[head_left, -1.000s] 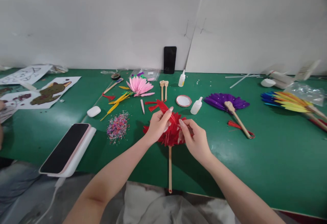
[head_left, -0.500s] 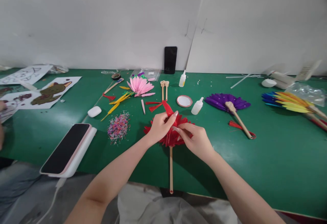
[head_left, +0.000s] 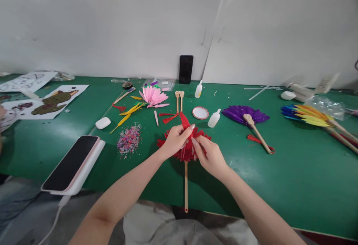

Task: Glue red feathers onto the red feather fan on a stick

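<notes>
Above a red feather fan, my left hand is closed on a loose red feather, whose wide end sticks up past the thumb. My right hand pinches the same feather lower down, with its fingertips close to the left thumb. The fan lies on the green table, and its wooden handle points toward me. My hands cover much of the fan's middle. Beyond them lie two short wooden handles with red tassels.
Glue bottles and a white lid stand beyond my right hand. Right lie a purple feather fan and a multicoloured one. Left are pink feathers, confetti-like bits and a phone. Another person's hand shows far left.
The fingertips of my right hand have shifted slightly and sit closer to my left thumb. My left hand keeps its hold on the feather. The view has tilted a little.
</notes>
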Motion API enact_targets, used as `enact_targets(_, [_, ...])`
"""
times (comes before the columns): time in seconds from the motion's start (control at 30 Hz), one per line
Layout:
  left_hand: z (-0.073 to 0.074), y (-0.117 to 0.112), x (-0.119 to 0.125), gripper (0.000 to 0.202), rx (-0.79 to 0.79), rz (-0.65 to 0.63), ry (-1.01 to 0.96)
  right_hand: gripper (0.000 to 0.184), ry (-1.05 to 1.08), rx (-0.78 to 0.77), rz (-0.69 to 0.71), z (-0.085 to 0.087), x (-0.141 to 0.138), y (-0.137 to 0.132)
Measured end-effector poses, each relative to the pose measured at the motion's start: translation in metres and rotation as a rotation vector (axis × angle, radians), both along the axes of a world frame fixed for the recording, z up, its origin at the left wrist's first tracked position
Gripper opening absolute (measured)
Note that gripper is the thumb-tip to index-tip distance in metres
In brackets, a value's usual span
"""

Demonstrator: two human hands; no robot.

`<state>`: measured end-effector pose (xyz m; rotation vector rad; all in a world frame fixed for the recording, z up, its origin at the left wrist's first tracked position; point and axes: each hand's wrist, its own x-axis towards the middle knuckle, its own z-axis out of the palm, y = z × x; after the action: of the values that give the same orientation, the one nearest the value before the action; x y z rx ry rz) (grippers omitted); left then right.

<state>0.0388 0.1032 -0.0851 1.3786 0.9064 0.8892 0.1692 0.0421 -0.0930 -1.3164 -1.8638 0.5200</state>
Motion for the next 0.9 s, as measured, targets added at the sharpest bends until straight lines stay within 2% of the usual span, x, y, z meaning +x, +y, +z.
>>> enact_targets(0.2, [0.0018,-0.0035,0.0018,0.043,-0.016,0.057,-0.077,0.029,0.214,-0.080,-0.131,0.0003,0.0010,0.0015])
enact_targets(0.37, [0.0042,-0.0009,0.0004,0.046,-0.009,0.110,-0.088,0.028,0.516,-0.231,-0.075,0.0019,0.0012,0.0043])
enact_targets(0.5, [0.0033,0.0022,0.0000,0.047,-0.012,0.154,-0.114,0.027,0.616,-0.291,-0.051,0.0028,0.0006,0.0049])
enact_targets(0.77, [-0.0013,0.0062,-0.0018,0.046,0.026,0.190,-0.059,0.024,0.507,-0.290,-0.034,0.0011,0.0005,0.0048])
enact_targets(0.9, [-0.0017,0.0042,-0.0022,0.045,0.123,0.212,0.050,0.018,0.236,-0.122,-0.060,-0.0027,0.0019,0.0049])
